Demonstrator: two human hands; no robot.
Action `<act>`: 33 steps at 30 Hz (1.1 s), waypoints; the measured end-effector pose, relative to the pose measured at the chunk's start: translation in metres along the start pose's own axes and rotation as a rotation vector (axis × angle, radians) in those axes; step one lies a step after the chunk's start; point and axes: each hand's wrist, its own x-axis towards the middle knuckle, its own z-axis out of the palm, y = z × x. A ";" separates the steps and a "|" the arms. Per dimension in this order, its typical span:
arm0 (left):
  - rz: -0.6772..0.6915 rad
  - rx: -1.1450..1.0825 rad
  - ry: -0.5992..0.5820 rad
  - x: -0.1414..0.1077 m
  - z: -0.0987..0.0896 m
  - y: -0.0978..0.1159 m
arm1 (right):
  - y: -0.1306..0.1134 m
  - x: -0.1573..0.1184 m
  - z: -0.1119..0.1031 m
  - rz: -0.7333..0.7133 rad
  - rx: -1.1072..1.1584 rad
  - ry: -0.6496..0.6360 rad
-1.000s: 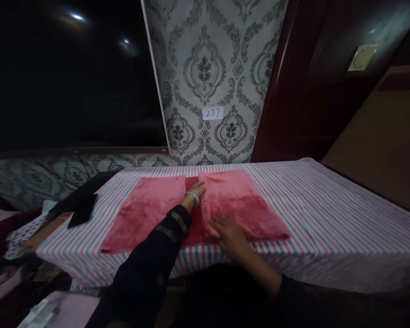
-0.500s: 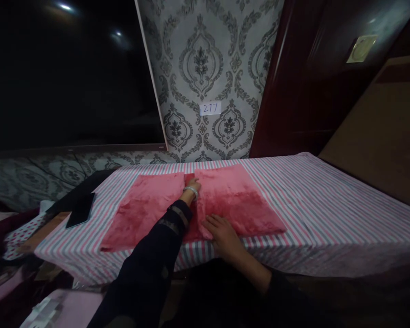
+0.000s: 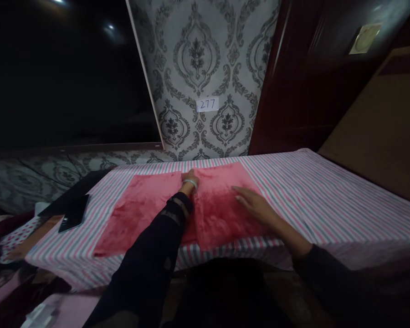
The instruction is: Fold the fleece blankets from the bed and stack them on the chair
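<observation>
A plush red-pink cloth (image 3: 141,205) lies on a striped tablecloth (image 3: 276,182). Its two sides are folded inward and meet near the middle, where a narrow strip of the darker lower layer shows. My left hand (image 3: 190,177), with a pale bracelet at the wrist, rests at the far end of this seam, touching the cloth; its fingertips are too hidden to tell their grip. Over the right-hand folded panel, my right hand (image 3: 254,204) is open, its fingers stretched out to the left along the plush surface.
A dark phone (image 3: 74,213) lies on the tablecloth's left end. Behind the table are a large dark television screen (image 3: 64,77) and a patterned wall with a paper label (image 3: 207,104) reading 277. A brown panel (image 3: 382,123) leans at the right.
My right hand has moved from the near inner corner of the right panel, up and to the right. That panel's near corner now lies flatter. My left hand shifted slightly toward the far edge.
</observation>
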 end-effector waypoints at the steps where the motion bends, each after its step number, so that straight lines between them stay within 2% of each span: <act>1: 0.014 0.064 0.003 -0.001 -0.001 0.002 | 0.019 0.010 -0.006 0.050 -0.053 -0.012; 3: 0.059 0.200 -0.022 -0.005 -0.001 0.007 | 0.053 0.034 -0.012 0.120 -0.159 -0.057; 5: 0.134 0.301 -0.073 -0.009 0.001 0.013 | 0.074 0.060 -0.011 0.161 -0.256 -0.094; 9: 0.239 0.454 -0.169 -0.011 0.010 0.020 | 0.083 0.113 0.006 0.249 -0.411 -0.169; 12: 0.295 0.661 -0.211 -0.007 0.020 0.012 | 0.085 0.133 0.029 0.248 -0.462 -0.197; 14: 0.326 0.751 -0.248 -0.005 0.027 0.002 | 0.095 0.135 0.045 0.235 -0.458 -0.202; 16: 0.348 0.751 -0.283 -0.002 0.034 -0.007 | 0.110 0.130 0.060 0.252 -0.433 -0.197; 20: 0.371 0.740 -0.311 0.002 0.042 -0.016 | 0.135 0.119 0.074 0.312 -0.382 -0.162; 27: 0.347 0.732 -0.320 0.004 0.044 -0.014 | 0.129 0.121 0.064 0.363 -0.344 -0.222; 30: 0.342 0.719 -0.376 0.006 0.039 -0.010 | 0.128 0.121 0.055 0.370 -0.316 -0.281; 33: 0.331 0.641 -0.452 0.006 0.027 -0.002 | 0.132 0.103 0.039 0.360 -0.245 -0.380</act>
